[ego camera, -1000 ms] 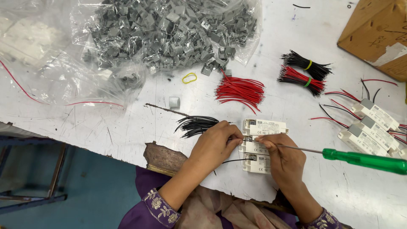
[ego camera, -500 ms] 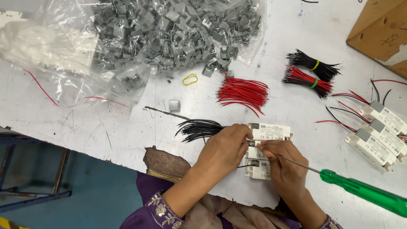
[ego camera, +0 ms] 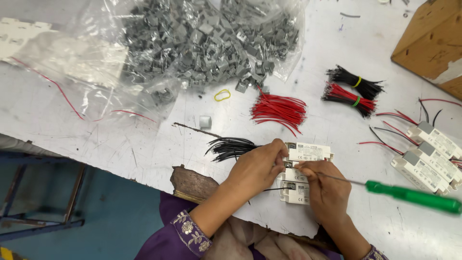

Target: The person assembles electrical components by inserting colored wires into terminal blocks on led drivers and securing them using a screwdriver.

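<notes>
White driver module [ego camera: 308, 151] lies at the table's near edge, long axis L–R, directly under both hands. Left hand [ego camera: 257, 168] pinches a black wire at its left end; right hand [ego camera: 327, 185] grips the green-handled screwdriver [ego camera: 411, 196], tip pointing left to the terminal. Both equally near.

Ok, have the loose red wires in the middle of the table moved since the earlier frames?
No. The loose red wires lie just right of the yellow rubber band, as before; only the camera shifted.
</notes>
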